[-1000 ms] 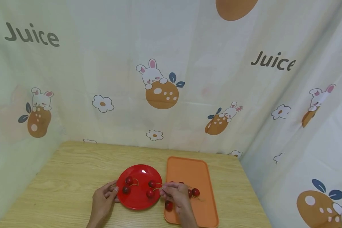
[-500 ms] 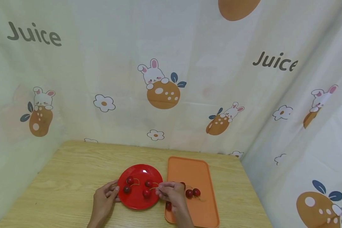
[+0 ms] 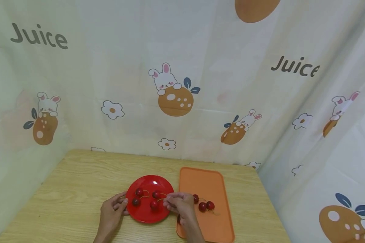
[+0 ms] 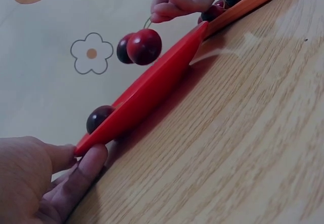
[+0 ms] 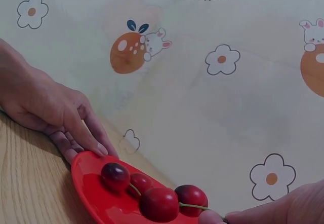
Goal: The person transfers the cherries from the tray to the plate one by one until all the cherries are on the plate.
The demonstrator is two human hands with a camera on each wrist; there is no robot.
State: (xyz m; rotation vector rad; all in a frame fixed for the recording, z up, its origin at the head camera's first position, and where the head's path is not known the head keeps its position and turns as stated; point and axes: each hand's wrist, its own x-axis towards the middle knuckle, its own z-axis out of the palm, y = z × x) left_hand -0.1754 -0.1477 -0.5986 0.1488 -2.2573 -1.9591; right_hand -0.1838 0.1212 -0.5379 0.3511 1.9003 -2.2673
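Note:
My left hand [image 3: 111, 212] pinches the near-left rim of a red plate [image 3: 146, 217], thumb above and fingers beneath in the left wrist view. My right hand [image 3: 182, 205] pinches the thin green stems [image 5: 195, 206] of a pair of dark red cherries [image 4: 144, 46]. This pair hangs over the plate's right half; the left wrist view shows it above the rim. Another stemmed pair, with a red cherry [image 3: 139, 192] and a darker cherry [image 3: 136, 201], lies on the plate's left side.
An orange tray [image 3: 200, 179] lies right of the plate, partly under my right forearm. Several cherries [image 3: 202, 207] are on it, one mostly hidden behind my right hand. A printed curtain [image 3: 134, 131] stands behind the wooden table [image 3: 88, 182].
My right hand has moved left, carrying the cherry pair from near the plate's right rim further over the plate. My left hand keeps its grip on the rim.

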